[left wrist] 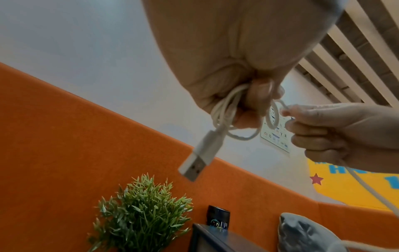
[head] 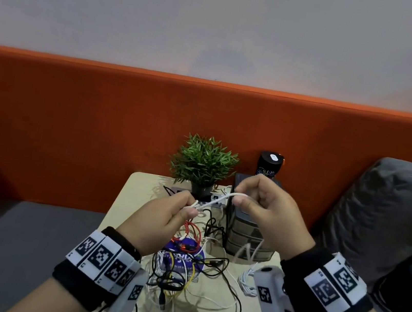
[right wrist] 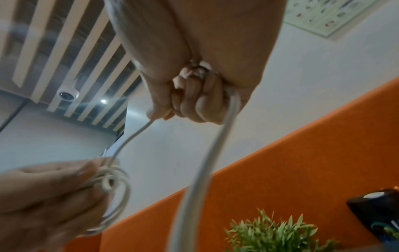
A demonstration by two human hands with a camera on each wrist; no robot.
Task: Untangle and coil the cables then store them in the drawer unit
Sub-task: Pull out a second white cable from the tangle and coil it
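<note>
Both hands are raised above the small table, holding one white cable (head: 215, 200). My left hand (head: 177, 212) grips a small bundle of its loops (left wrist: 228, 109), and the white USB plug (left wrist: 199, 158) hangs below the fist. My right hand (head: 254, 201) pinches the cable (right wrist: 218, 153) a short span away, so a taut stretch runs between the hands; the rest trails down from the right fist. Under the hands, a tangle of red, black, yellow and white cables (head: 182, 265) lies on the table. The dark drawer unit (head: 244, 232) stands at the table's back right, its drawers closed.
A potted green plant (head: 203, 163) stands at the table's back, with a black cylinder (head: 269, 164) on the drawer unit. A loose white cable bundle (head: 247, 281) lies front right. An orange padded backrest (head: 70, 121) runs behind; a grey cushion (head: 389, 217) sits to the right.
</note>
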